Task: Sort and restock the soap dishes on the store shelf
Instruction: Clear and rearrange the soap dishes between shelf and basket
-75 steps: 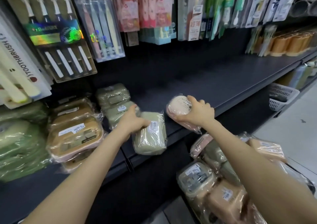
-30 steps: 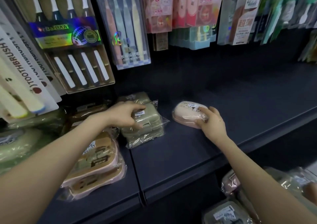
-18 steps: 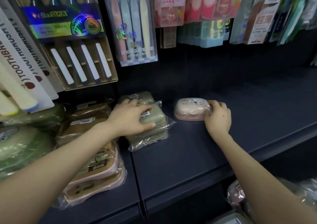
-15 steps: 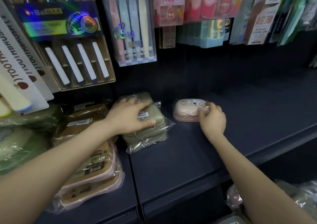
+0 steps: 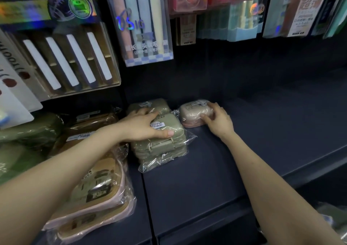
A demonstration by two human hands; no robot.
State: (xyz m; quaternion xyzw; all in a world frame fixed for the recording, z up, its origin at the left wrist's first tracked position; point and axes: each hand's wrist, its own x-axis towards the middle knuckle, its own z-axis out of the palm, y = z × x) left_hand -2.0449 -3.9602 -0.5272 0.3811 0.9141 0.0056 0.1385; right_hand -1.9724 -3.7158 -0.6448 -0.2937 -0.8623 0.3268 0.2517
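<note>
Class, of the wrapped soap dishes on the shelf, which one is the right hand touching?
The pink soap dish, lying singly right of the green stack; the right hand grips it, the left hand rests on that.

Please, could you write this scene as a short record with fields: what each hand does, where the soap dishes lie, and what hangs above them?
left hand: rests flat on top of the green soap dishes, a wrapped stack
right hand: grips the pink soap dish at its right end
pink soap dish place: on the shelf, just right of the green stack, towards the back
other stock: tan soap dishes stacked at the left front
above: toothbrush packs hanging
</note>
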